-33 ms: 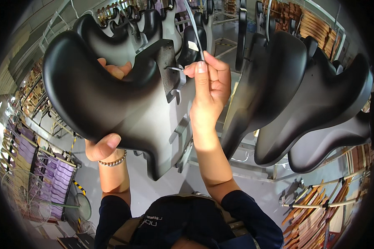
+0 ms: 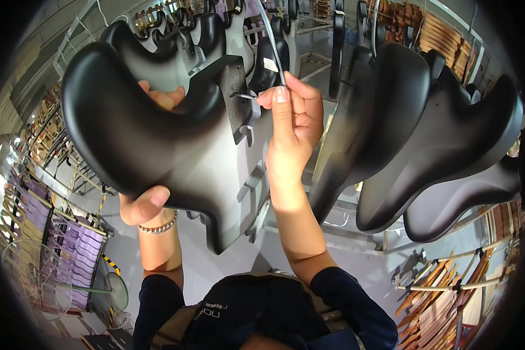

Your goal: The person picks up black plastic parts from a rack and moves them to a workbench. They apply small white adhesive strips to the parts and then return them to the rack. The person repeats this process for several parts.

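Observation:
An electric guitar body (image 2: 175, 151), black at the edges and fading to silver-grey, hangs tilted in front of me. My left hand (image 2: 149, 207) grips its left part, thumb on the near face by the lower edge and fingertips showing past the upper curve. My right hand (image 2: 294, 114) is closed around a thin metal hook (image 2: 272, 41) coming down from above. The hook's bent end meets the dark block-like neck end (image 2: 232, 87) of the body, beside my right fingertips. Whether it sits inside a hole there is hard to make out.
More guitar bodies in the same finish (image 2: 385, 116) hang close at the right and behind. Metal rack frames (image 2: 356, 233) stand below them. At the lower left is a standing fan (image 2: 38, 274) near racked purple bodies (image 2: 76, 245); brown wooden parts (image 2: 443, 297) hang lower right.

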A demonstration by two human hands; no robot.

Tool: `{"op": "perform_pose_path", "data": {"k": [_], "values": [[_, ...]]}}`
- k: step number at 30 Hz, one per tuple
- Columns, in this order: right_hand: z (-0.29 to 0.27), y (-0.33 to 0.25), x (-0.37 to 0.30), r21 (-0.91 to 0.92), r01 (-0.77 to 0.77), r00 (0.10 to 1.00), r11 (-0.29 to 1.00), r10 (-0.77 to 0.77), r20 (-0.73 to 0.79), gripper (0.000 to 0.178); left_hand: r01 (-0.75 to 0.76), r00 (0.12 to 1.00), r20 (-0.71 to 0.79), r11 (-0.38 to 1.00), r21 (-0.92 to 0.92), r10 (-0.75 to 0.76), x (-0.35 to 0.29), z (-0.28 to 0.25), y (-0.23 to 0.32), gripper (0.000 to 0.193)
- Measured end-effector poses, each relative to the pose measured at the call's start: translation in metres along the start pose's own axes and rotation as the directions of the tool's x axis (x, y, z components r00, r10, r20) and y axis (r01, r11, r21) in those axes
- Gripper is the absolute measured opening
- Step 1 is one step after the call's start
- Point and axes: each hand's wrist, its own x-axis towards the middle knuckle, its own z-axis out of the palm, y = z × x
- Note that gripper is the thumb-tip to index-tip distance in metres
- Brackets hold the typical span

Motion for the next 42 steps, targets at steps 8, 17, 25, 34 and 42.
{"op": "perform_pose_path", "data": {"k": [8,17,25,34,42], "values": [[-0.008,0.012,-0.011,-0.691,0.226,0.971,0.687,-0.213,0.105,0.019,0.152,0.988,0.019,0.988,-0.024,-0.152,0.000,0.009,-0.011,0.097],[-0.059,-0.100,-0.075,-0.353,0.531,0.783,0.771,-0.286,0.552,0.013,0.209,0.978,-0.002,0.974,0.088,-0.210,-0.009,0.004,-0.038,0.087],[-0.111,-0.090,0.009,-0.625,0.159,0.954,0.764,-0.282,-0.103,0.027,0.174,0.984,-0.041,0.983,0.056,-0.171,-0.014,0.002,-0.068,0.080],[-0.137,-0.038,0.086,-0.686,0.135,0.987,0.715,-0.156,0.032,0.016,-0.266,0.957,-0.025,0.911,0.315,0.288,-0.031,0.099,-0.051,0.087],[-0.120,-0.047,0.078,-0.855,0.057,0.990,0.515,-0.142,-0.019,0.019,0.159,0.975,0.156,0.987,-0.016,-0.155,-0.006,0.164,-0.080,0.068]]}}
